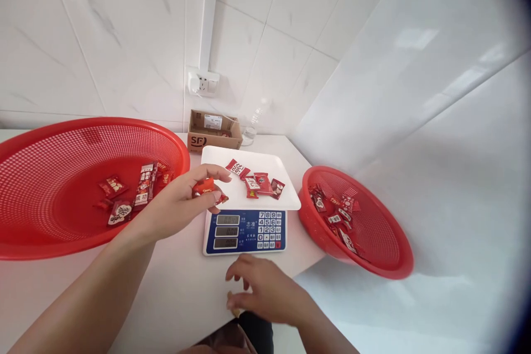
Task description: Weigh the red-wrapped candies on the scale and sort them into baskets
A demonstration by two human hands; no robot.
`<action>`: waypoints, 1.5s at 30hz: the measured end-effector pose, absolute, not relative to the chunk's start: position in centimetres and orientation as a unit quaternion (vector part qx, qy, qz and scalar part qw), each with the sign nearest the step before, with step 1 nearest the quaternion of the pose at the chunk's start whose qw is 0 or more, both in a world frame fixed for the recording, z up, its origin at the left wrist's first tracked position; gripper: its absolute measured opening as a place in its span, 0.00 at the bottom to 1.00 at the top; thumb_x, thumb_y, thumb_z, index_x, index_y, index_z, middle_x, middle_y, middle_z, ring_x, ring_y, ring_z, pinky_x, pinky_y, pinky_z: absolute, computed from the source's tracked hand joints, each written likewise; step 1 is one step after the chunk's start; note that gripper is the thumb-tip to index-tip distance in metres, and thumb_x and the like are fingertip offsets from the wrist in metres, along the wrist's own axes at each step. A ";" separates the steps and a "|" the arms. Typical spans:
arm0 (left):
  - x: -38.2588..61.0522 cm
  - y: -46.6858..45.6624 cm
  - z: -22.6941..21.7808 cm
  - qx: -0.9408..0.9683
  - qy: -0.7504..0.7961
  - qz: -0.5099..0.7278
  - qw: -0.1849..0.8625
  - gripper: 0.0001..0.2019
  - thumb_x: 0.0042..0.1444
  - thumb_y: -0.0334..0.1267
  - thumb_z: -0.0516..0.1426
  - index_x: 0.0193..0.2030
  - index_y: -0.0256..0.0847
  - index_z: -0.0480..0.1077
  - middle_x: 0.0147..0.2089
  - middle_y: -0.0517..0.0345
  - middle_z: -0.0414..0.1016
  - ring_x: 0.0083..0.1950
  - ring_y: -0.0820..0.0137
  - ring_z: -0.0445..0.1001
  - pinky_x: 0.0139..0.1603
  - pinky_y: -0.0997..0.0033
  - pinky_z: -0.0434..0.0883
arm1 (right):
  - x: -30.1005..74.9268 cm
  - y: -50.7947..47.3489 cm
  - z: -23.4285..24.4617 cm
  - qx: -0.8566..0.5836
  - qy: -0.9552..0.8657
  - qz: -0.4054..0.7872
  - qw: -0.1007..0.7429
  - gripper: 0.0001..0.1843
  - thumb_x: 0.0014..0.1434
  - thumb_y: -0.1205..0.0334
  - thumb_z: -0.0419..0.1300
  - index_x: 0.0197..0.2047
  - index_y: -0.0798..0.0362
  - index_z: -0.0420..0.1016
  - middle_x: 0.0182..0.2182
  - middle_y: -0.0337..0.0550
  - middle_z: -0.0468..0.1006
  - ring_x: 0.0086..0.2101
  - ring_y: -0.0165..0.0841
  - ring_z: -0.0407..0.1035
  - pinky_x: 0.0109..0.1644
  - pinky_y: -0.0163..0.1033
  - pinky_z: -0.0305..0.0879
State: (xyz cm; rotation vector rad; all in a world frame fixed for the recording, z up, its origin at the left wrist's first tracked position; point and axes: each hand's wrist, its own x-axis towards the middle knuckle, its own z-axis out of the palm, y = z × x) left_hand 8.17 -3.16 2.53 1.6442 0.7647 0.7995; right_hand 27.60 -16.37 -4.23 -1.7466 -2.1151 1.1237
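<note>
My left hand (182, 199) is closed around a red-orange snack packet (204, 187) at the left edge of the white weighing pan (286, 177). Several small red and dark red snack packets (262, 182) lie in the middle of that pan. Below it, the blue panel of the digital scale (250, 232) faces me, with its display digits too faint to read. My right hand (265, 290) hovers in front of the scale by the table's near edge, thumb and fingers apart and slightly curled, with no packet seen in it.
A large red perforated basket (83, 133) with several packets stands on the left. Another red basket (398, 243) with packets sits at the right, reaching over the table edge. Behind the scale are a cardboard box (213, 133) and a clear plastic bottle (259, 116), below a wall socket (203, 83).
</note>
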 end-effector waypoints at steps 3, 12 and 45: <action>8.1 -3.3 2.6 0.702 0.326 0.334 0.538 0.10 0.58 0.40 0.56 0.47 0.50 0.72 0.49 0.60 0.73 0.44 0.68 0.76 0.41 0.69 0.80 | 26.2 -17.6 -6.1 -0.598 -0.709 0.375 -0.007 0.26 0.48 0.54 0.72 0.51 0.46 0.76 0.48 0.44 0.75 0.42 0.41 0.73 0.46 0.42 0.67; 8.2 -3.3 2.4 0.713 0.329 0.323 0.527 0.11 0.59 0.41 0.56 0.48 0.51 0.72 0.51 0.59 0.73 0.45 0.67 0.77 0.42 0.67 0.80 | 26.2 -17.4 -7.3 -0.600 -0.699 0.350 0.171 0.12 0.56 0.75 0.59 0.38 0.52 0.79 0.38 0.42 0.79 0.39 0.33 0.74 0.45 0.35 0.68; 10.1 -5.9 1.6 0.778 0.260 0.216 0.529 0.11 0.63 0.46 0.53 0.50 0.50 0.69 0.37 0.60 0.78 0.37 0.67 0.76 0.36 0.69 0.72 | 31.4 -17.0 -4.0 -0.639 -0.513 0.262 0.509 0.14 0.59 0.48 0.60 0.39 0.49 0.79 0.34 0.44 0.80 0.29 0.33 0.73 0.34 0.39 0.74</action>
